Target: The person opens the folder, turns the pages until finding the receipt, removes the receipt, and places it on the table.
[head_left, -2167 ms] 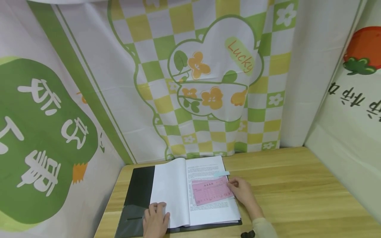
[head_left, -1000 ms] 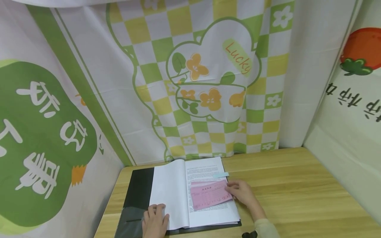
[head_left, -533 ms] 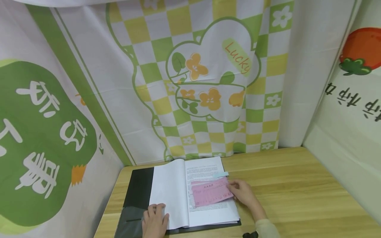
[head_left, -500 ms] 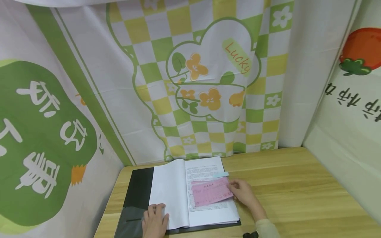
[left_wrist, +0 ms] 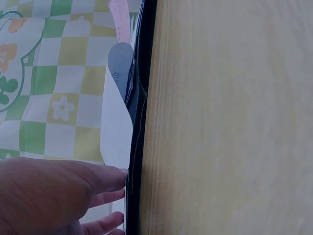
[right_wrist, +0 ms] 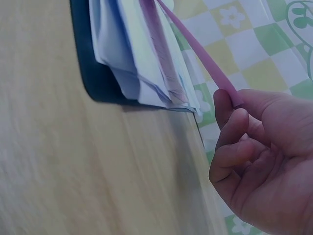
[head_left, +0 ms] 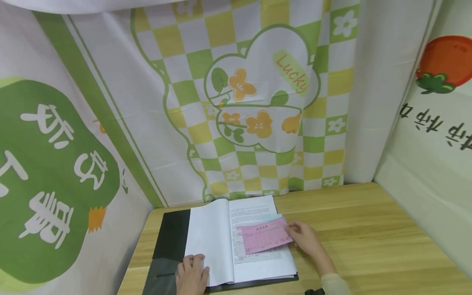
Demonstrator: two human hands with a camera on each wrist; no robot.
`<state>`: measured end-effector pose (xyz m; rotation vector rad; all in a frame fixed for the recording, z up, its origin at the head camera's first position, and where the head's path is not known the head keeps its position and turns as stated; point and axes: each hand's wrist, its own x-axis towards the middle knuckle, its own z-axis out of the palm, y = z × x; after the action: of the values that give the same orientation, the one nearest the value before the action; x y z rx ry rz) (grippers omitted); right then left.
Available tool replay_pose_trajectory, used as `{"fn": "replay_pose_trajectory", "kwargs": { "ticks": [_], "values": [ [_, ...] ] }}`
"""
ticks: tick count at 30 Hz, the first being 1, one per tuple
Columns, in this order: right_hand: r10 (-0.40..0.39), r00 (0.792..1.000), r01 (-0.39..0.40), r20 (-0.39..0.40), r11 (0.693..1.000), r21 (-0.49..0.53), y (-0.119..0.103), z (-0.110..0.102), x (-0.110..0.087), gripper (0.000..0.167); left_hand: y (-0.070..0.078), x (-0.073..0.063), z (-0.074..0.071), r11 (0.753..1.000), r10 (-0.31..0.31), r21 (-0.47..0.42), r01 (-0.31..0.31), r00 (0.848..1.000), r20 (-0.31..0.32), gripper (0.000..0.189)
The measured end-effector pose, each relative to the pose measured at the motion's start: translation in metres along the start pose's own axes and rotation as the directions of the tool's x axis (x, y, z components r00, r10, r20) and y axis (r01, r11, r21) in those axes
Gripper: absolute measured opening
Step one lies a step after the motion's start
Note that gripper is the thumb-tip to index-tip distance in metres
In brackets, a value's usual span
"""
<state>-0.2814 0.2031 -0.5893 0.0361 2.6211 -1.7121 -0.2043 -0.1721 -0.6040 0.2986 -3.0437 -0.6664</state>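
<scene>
A black folder (head_left: pixel 172 231) lies spread on the table with a thick stack of white pages (head_left: pixel 210 237) in it. Over the printed right-hand page is a pink printed slip (head_left: pixel 265 238). My right hand (head_left: pixel 305 239) pinches its right edge between thumb and index finger. From the right wrist view, that edge of the slip (right_wrist: pixel 208 61) is raised off the pages. Other papers peek out underneath, including a light blue slip (head_left: pixel 272 217) above it. My left hand (head_left: pixel 191 275) rests with bent, loose fingers on the lower left of the white left-hand page.
The wooden table (head_left: pixel 361 233) extends to the right of the folder. A checkered curtain (head_left: pixel 258 172) hangs behind it. Printed cloth panels enclose the left and right sides. Something small and black (head_left: pixel 314 292) shows by the right sleeve.
The pink slip was moved down, then up, and is now further right and tilted, following the right hand. More paper shows at its left. The left hand stays in place.
</scene>
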Motion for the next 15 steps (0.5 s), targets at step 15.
{"fn": "replay_pose_trajectory", "kwargs": {
  "ticks": [15],
  "values": [
    [-0.001, 0.999, 0.003, -0.05, 0.999, 0.033, 0.006, -0.037, -0.006, 0.032, 0.002, -0.002, -0.001, 1.0, -0.009, -0.019, 0.009, 1.0, 0.01, 0.035]
  ]
}}
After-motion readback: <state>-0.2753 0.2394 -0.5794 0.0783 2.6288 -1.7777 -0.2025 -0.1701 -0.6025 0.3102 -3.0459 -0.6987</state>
